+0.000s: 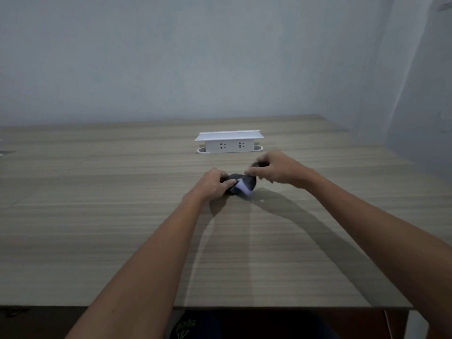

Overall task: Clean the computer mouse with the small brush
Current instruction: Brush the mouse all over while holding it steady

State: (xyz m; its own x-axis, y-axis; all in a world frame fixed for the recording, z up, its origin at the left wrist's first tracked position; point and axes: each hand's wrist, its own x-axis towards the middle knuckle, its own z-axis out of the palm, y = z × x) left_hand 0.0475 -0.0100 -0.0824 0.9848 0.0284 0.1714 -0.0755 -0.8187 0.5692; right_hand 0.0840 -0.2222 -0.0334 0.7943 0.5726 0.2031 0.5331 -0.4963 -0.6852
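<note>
A dark computer mouse (249, 184) lies on the wooden table (122, 216), about the middle of it. My left hand (212, 183) grips the mouse's left side and holds it down. My right hand (271, 168) pinches the dark handle of a small brush (244, 187). The brush's pale bristles, blurred, lie across the top of the mouse. The handle's far end pokes out above my right fingers. Much of the mouse is hidden by both hands.
A white pop-up socket box (230, 142) with two outlets stands on the table just behind my hands. A pale wall rises behind the table. The table's front edge runs close to my body, with dark floor below.
</note>
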